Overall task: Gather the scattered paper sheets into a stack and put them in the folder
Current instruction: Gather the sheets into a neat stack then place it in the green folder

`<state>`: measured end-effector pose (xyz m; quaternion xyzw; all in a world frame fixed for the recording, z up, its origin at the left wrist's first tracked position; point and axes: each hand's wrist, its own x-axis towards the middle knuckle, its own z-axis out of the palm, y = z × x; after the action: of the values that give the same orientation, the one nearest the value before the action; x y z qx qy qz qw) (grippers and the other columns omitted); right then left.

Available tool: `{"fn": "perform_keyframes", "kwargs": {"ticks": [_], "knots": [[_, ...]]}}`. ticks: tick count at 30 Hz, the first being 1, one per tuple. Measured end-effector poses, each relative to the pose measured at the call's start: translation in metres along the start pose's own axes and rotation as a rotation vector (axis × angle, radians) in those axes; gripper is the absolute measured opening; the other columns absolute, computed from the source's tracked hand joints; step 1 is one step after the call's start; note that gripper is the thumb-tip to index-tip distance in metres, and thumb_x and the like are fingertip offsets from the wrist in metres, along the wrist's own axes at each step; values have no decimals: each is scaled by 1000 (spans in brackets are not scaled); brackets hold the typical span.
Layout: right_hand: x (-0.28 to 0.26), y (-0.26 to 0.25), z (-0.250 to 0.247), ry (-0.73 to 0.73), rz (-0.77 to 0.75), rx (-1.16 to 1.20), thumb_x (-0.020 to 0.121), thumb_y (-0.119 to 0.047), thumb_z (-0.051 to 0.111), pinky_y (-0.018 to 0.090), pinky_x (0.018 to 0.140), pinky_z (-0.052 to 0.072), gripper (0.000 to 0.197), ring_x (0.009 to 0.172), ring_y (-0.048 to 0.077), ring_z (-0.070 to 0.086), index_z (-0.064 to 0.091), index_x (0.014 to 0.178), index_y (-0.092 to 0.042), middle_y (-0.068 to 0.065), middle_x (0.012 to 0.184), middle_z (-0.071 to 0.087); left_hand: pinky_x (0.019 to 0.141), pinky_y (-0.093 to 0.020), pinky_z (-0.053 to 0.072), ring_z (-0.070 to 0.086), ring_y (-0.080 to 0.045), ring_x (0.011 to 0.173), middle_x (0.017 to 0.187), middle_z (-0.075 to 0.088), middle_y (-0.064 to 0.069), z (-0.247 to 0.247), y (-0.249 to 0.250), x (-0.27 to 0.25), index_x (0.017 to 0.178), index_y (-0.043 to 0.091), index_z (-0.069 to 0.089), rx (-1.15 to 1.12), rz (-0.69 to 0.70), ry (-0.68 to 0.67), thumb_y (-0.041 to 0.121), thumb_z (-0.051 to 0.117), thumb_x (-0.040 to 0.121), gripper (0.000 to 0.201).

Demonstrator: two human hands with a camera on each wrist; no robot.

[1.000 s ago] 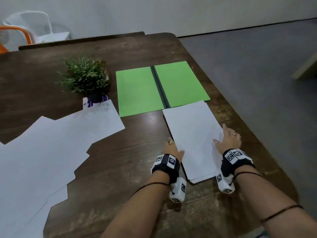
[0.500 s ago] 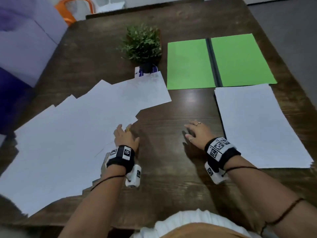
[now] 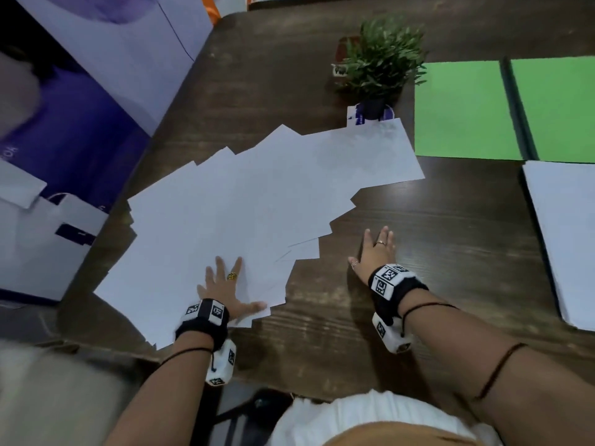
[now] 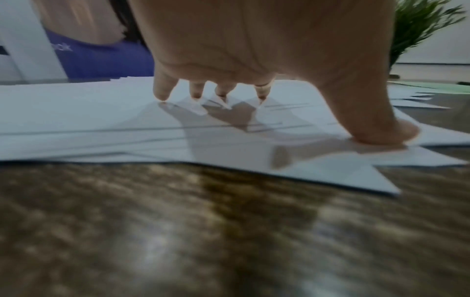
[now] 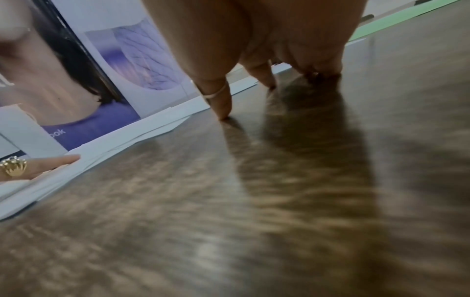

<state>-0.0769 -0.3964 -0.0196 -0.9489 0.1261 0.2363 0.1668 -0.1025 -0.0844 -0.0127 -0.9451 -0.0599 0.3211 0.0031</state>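
the dark wooden desk [image 3: 418, 317] carries everything; a wide fan of loose sheets [image 3: 241, 204] sprawls across its left half, overlapping each other, the far corner just beside the plant [image 3: 381, 59]; the open green folder [image 3: 463, 107] lies flat at the far right, and directly below it a squared stack [image 3: 566, 239] of white paper runs to the right edge, well apart from the fan; the left hand [image 3: 225, 284] lies on the near edge of the sheets, fingers [image 4: 162, 88] spread straight with tips and thumb pressing the paper, gripping nothing; the right hand [image 3: 375, 252] sits on bare wood just right of the fan, fingers [image 5: 223, 100] straight, tips down on the desk, holding nothing
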Motion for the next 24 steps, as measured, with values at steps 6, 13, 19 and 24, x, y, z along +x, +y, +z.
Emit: {"fn": "perform_keyframes", "kwargs": {"ticks": [6,13,19,24], "knots": [[-8,-62,27,-32,-108,-22,91,-47,50,46,116,-3,75,141,40,-19,6,150,-31,24,152,-22,112,-56,12,-12,-44,141,149,-34,-16,4,-13,1,141,32,-30,169,118,24,96,49,39,143],[-20,-99,38,-79,-111,-44,86,-53,56,48,117,-1,83,141,41,-18,6,149,-31,19,154,-19,112,-50,19,4,-38,142,156,-16,-11,6,-30,5,148,29,-14,140,183,145,92,36,61,118],[-22,-122,44,-100,-220,-101,92,-36,54,52,117,4,57,144,35,-11,29,144,-37,9,158,-5,108,-45,24,19,-34,136,157,3,-7,3,-33,10,150,16,0,87,173,241,87,39,67,117],[-28,-130,52,-44,-282,129,80,-31,73,38,117,17,48,145,28,8,58,125,-24,13,155,18,104,-45,28,24,-34,131,155,8,-8,4,-34,14,150,14,4,86,202,277,87,38,66,116]]}}
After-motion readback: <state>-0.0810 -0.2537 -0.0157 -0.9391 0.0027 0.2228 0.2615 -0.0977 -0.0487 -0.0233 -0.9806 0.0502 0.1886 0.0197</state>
